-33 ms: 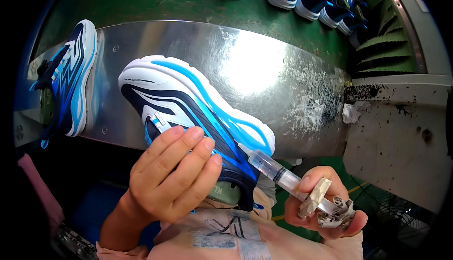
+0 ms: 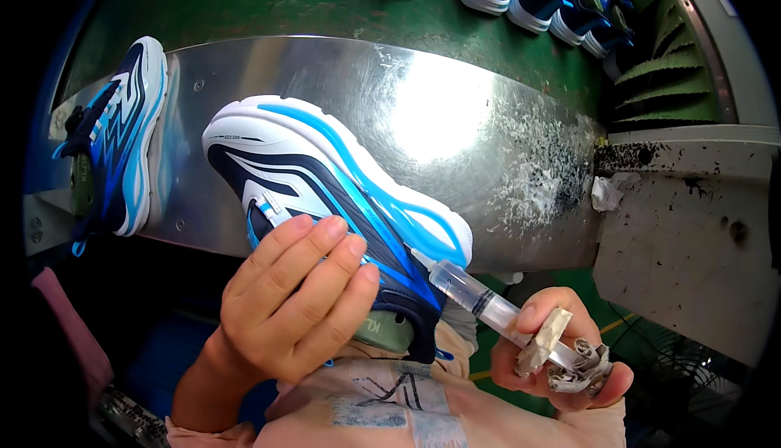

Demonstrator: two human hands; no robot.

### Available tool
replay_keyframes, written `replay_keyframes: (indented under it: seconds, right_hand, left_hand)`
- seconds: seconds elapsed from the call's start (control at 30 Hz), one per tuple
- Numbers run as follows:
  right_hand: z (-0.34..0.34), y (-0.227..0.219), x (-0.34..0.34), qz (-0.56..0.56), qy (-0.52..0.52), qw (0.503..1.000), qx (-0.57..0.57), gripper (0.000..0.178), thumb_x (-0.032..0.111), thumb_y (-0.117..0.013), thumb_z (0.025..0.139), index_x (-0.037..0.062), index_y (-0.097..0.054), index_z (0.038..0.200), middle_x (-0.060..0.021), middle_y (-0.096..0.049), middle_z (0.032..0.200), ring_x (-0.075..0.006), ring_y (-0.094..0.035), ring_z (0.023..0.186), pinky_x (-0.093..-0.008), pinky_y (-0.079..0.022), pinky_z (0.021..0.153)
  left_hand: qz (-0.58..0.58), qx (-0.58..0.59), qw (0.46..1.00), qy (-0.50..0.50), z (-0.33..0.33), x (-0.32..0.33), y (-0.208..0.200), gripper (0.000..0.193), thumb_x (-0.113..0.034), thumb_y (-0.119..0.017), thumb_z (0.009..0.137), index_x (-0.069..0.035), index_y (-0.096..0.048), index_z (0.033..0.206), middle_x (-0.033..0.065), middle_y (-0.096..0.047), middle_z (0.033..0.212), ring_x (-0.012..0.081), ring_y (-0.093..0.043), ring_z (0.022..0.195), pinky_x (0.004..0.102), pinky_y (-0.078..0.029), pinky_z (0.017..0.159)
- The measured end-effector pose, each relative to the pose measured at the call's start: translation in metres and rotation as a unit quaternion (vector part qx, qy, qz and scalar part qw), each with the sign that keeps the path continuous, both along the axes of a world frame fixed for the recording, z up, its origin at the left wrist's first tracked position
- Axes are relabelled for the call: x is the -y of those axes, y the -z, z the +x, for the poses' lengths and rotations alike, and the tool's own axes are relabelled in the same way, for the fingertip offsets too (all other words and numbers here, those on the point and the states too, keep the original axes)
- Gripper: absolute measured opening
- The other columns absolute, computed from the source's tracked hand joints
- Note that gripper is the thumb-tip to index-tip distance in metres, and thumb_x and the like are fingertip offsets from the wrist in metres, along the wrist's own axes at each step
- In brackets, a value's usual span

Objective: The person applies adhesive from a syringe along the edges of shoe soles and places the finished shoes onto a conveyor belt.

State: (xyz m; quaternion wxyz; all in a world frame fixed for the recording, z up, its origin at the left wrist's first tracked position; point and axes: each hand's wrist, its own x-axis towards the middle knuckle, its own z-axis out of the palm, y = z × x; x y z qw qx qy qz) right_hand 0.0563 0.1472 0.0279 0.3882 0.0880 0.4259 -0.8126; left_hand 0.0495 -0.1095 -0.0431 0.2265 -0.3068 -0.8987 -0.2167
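Resting partly on a shiny metal surface [image 2: 325,62], a navy, white and bright-blue shoe [image 2: 325,159] shows its side, toe pointing away to the person's left and heel reaching past the near edge. The left-hand grip [image 2: 297,306] lies over the shoe's upper, fingers bent together; its thumb is hidden, so how tightly it closes cannot be told. The right-hand grip [image 2: 561,354], near the shoe's heel on the right, is closed around the back end of a clear syringe [image 2: 464,287], which carries cream and grey wrapping. The syringe's nozzle points at the heel-end seam between upper and sole; whether the tip touches cannot be told. Well to the shoe's left lies a matching shoe [image 2: 133,151]. To its right is a crumpled white scrap [image 2: 604,194]; beyond it, at upper right, similar shoes [image 2: 529,1] stand in a row.
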Motion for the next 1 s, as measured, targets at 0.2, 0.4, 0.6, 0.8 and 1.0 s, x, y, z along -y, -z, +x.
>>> replay_keyframes:
  seconds: [0.2,0.4,0.6,0.8,1.0]
  right_hand:
    - [0.006,0.032,-0.024,-0.131,0.038,0.989,-0.049,0.109,0.072,-0.065,0.064,-0.0075,-0.03,0.13,-0.0099,-0.05,0.09,-0.0117,-0.046,0.077,-0.0241,-0.037,0.067]
    - [0.003,0.059,-0.043,-0.128,0.034,0.991,-0.034,0.107,0.077,-0.059,0.066,-0.0059,-0.032,0.128,-0.0064,-0.05,0.081,-0.0097,-0.045,0.071,-0.0233,-0.038,0.063]
    - [0.004,0.08,-0.051,-0.166,0.067,0.984,-0.017,0.109,0.079,-0.058,0.065,-0.0049,-0.032,0.13,-0.0042,-0.048,0.079,-0.0092,-0.044,0.07,-0.0226,-0.037,0.063]
    - [0.008,0.084,-0.048,-0.178,0.112,0.978,-0.002,0.109,0.076,-0.061,0.066,-0.0032,-0.031,0.134,-0.005,-0.047,0.09,-0.0084,-0.043,0.075,-0.0208,-0.035,0.063]
    - [0.014,0.091,-0.037,-0.137,0.157,0.975,-0.074,0.104,0.086,-0.037,0.072,-0.0008,-0.03,0.128,-0.0023,-0.048,0.072,-0.0034,-0.034,0.057,-0.017,-0.029,0.052]
  left_hand:
    - [-0.026,0.023,0.999,0.009,-0.01,-0.006,-0.012,0.015,-0.002,-0.064,0.078,-0.004,-0.066,0.092,0.0139,-0.067,0.096,0.0306,-0.065,0.097,0.0439,-0.054,0.086]
    - [-0.077,0.071,0.994,0.026,-0.023,-0.009,-0.028,0.024,-0.014,-0.056,0.084,0.003,-0.066,0.098,0.018,-0.066,0.1,0.0356,-0.064,0.099,0.0475,-0.05,0.09]
    - [-0.127,0.12,0.984,0.044,-0.042,-0.019,-0.042,0.036,-0.02,-0.06,0.078,0.005,-0.064,0.102,0.0204,-0.065,0.104,0.0377,-0.062,0.103,0.0492,-0.048,0.094]
    - [-0.156,0.17,0.97,0.072,-0.069,-0.033,-0.052,0.052,-0.004,-0.069,0.057,0.004,-0.062,0.108,0.0197,-0.063,0.107,0.0379,-0.061,0.104,0.0451,-0.047,0.093]
    - [-0.245,0.135,0.945,0.171,-0.104,-0.039,-0.059,0.072,-0.03,-0.083,0.055,0.003,-0.058,0.114,0.0171,-0.061,0.099,0.0337,-0.062,0.085,0.0402,-0.051,0.074]
